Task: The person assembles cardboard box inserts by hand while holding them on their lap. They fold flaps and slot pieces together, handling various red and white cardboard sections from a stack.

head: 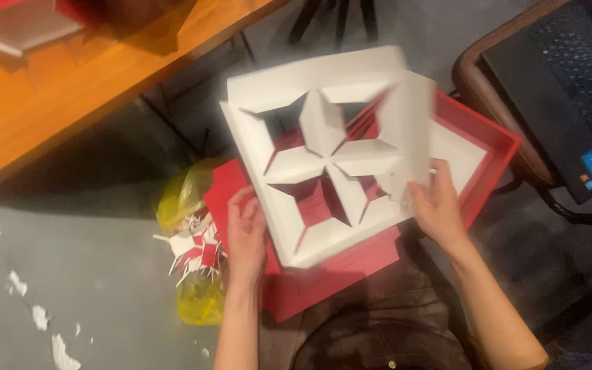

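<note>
Lap: dark trousers fill the bottom of my view, with the work held just above them.
Left hand: I see its grip pinching the lower left edge of the white cut-out panel.
Right hand: its grip pinches a raised white flap at the panel's right side.
Panel: tilted over a red tray, with red sheets under it.
Done: I judge most star-shaped flaps already cut and folded.
Left: this flap looks unfinished, blurred.
Floor: yellow bag of scraps, white bits nearby.
Surroundings: wooden table at upper left, laptop at right.
</note>
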